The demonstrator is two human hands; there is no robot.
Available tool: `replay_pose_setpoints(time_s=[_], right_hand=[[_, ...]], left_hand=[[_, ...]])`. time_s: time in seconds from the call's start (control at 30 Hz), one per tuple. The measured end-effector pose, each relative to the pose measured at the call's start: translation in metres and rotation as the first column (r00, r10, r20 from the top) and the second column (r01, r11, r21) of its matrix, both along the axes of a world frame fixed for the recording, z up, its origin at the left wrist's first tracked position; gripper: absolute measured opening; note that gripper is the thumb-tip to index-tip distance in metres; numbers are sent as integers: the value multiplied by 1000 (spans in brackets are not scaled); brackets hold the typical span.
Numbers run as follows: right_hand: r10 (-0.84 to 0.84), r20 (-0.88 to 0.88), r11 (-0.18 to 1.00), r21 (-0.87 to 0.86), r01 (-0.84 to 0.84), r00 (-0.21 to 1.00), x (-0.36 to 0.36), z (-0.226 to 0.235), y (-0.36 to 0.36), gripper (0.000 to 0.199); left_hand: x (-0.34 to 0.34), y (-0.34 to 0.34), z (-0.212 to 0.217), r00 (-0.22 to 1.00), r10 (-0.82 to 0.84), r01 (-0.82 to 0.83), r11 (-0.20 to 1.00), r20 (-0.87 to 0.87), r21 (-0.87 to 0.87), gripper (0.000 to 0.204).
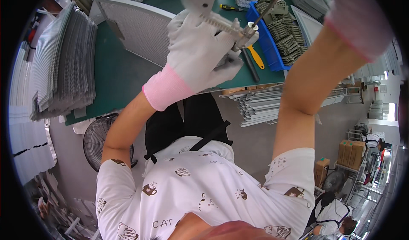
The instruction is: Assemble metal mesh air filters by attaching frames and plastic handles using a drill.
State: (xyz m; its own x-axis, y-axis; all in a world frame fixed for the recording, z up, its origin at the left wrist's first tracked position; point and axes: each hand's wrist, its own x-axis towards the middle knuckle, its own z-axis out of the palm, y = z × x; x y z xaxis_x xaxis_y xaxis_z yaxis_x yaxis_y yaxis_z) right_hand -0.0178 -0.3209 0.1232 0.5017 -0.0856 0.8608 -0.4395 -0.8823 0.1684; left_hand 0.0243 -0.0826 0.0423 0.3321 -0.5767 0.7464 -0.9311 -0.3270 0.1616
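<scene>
The left hand [200,50], fingers curled but grip unclear, has the metal fitting [244,37] just to its right, long axis slanting up-right in line with a thin rod [269,8], farther from the blurred right hand [362,16], whose hold I cannot tell.

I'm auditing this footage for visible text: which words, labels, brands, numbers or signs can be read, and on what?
White shirt: short dark lettering among printed pictures; readable on the chest, but I won't copy it out.
Brown cartons at right: small greenish marks, too small to read.
Elsewhere: none I can make out.
</scene>
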Motion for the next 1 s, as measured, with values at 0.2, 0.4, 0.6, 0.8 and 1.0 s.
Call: replay_pose_setpoints(time_s=[0.2,0.4,0.6,0.8,1.0], right_hand=[[69,42,996,55,-71,997,13,4,52,33],[139,77,983,114,-147,987,14,13,78,33],[225,120,956,167,-243,967,14,17,99,34],[298,169,920,212,-330,940,27,29,91,34],[339,203,883,268,-385,919,30,37,93,35]], left_hand=[[-6,3,-1,999,-12,15,998,-44,63,28],[-8,5,-3,994,-24,31,998,-105,62,33],[-6,3,-6,991,-71,70,997,-110,-10,24],[-5,5,-1,984,-121,116,992,-131,-51,19],[-6,2,0,988,-121,117,992,-96,-50,20]])
